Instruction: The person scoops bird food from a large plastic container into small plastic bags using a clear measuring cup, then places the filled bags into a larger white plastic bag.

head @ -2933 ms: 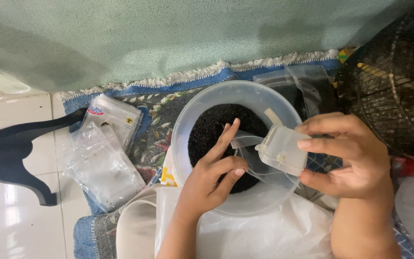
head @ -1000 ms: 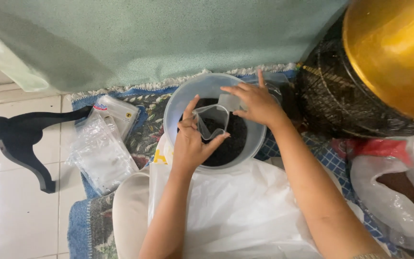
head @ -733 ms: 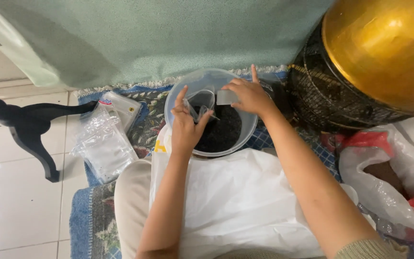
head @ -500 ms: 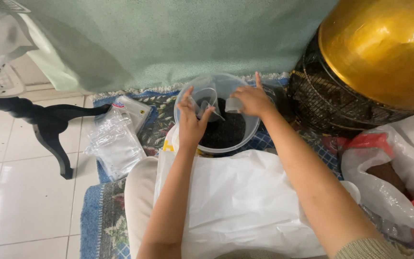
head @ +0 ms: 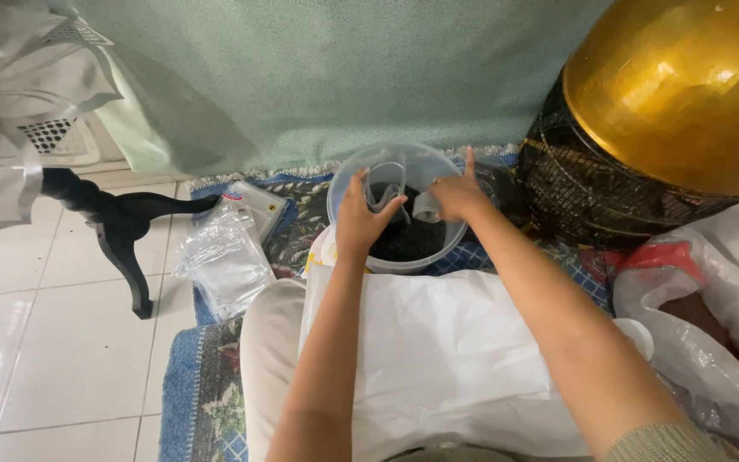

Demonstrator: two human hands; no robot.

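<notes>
Small clear pouch is held open over the clear plastic tub, pinched at its mouth by the left hand. The right hand closes on a small pale scoop just beside that pinch. Directly below the grip lies dark loose material in the tub bottom. Risk noted: the pouch mouth is limp and narrow; if it folds, material would likely spill past onto the white sheet nearer the person.
</notes>
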